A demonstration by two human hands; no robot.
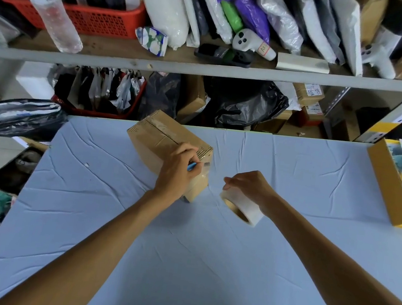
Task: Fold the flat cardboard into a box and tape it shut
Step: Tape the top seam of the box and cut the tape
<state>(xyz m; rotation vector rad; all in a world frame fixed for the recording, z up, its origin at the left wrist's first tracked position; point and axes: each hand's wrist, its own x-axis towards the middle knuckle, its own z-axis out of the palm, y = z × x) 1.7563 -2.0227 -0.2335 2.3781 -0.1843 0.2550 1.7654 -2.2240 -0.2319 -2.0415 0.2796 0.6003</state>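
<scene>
A folded brown cardboard box [157,137] stands on the blue cloth-covered table [181,252], its top flaps closed with clear tape along the seam. My left hand [179,171] rests against the box's near right corner, fingers curled round a small blue tool [191,167] held at the tape there. My right hand [251,188] grips a roll of clear tape [242,206] just right of the box, lifted a little off the cloth. Whether the tape strip still joins roll and box is unclear.
An open yellow-brown box [392,187] with papers sits at the table's right edge. Behind the table runs a metal shelf [206,67] crammed with bags, a red basket [85,15] and parcels. A black bag [15,116] lies at the left.
</scene>
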